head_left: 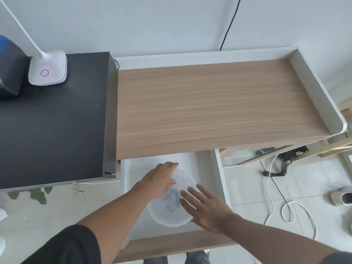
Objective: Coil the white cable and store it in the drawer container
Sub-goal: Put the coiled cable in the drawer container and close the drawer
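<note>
drawer [221, 178] open under the surface's front edge, left hand [159, 181] flat on the container's [169, 219] far rim, right hand [206, 207] spread wide over its near side, both empty; white cable [271, 189] uncoiled on the floor, so task barely begun.

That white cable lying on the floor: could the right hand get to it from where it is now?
Probably not without moving. The right hand hovers over the round container in the open drawer, whose side wall stands between it and the white cable on the floor.
</note>
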The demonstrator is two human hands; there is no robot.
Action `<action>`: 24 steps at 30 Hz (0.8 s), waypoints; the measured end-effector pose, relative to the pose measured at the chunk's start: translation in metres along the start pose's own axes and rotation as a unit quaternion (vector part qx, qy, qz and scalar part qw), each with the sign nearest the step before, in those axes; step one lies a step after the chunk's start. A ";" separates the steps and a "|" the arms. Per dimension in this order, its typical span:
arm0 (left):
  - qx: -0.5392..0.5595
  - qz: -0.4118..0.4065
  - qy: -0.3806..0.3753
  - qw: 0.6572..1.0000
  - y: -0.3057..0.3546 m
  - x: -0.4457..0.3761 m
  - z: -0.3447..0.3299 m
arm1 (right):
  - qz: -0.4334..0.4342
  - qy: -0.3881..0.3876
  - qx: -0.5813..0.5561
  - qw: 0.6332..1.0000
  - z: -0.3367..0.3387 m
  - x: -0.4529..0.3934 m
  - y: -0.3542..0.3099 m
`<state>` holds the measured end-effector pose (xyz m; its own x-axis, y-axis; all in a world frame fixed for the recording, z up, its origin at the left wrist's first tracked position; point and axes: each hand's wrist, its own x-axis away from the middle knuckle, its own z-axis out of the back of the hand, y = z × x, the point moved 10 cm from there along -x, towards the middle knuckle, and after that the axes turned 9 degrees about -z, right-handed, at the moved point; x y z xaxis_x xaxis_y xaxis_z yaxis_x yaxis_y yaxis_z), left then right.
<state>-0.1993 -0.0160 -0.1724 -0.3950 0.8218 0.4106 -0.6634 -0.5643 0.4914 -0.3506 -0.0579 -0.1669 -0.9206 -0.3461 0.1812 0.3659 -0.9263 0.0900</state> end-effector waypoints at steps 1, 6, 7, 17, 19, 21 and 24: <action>0.022 0.015 0.004 1.000 -0.005 -0.002 -0.003 | 0.007 0.018 0.006 1.000 -0.001 -0.001 -0.002; 0.046 0.071 0.041 0.996 -0.019 -0.006 -0.010 | 0.009 0.084 0.026 0.996 0.004 -0.003 -0.010; 0.030 0.075 0.030 0.996 -0.020 -0.008 -0.011 | 0.004 0.091 0.027 0.995 0.004 -0.002 -0.011; 0.084 0.090 0.165 0.979 -0.004 0.058 0.015 | -0.095 -0.016 -0.022 0.995 0.023 0.014 0.004; 0.122 0.149 0.248 0.950 -0.018 0.118 0.007 | -0.195 0.038 -0.091 0.976 0.037 0.037 0.016; 0.174 0.262 0.324 0.892 -0.046 0.187 -0.019 | -0.385 0.053 -0.182 0.903 0.035 0.077 0.043; 0.403 0.481 0.362 0.689 -0.075 0.277 -0.103 | -0.664 -0.007 -0.354 0.659 -0.009 0.160 0.056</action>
<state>-0.3244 0.2620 -0.1743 -0.8132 -0.3030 0.4969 0.5799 -0.4952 0.6469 -0.4780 -0.1666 -0.1413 -0.3618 0.8359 0.4128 -0.9205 -0.2503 -0.3000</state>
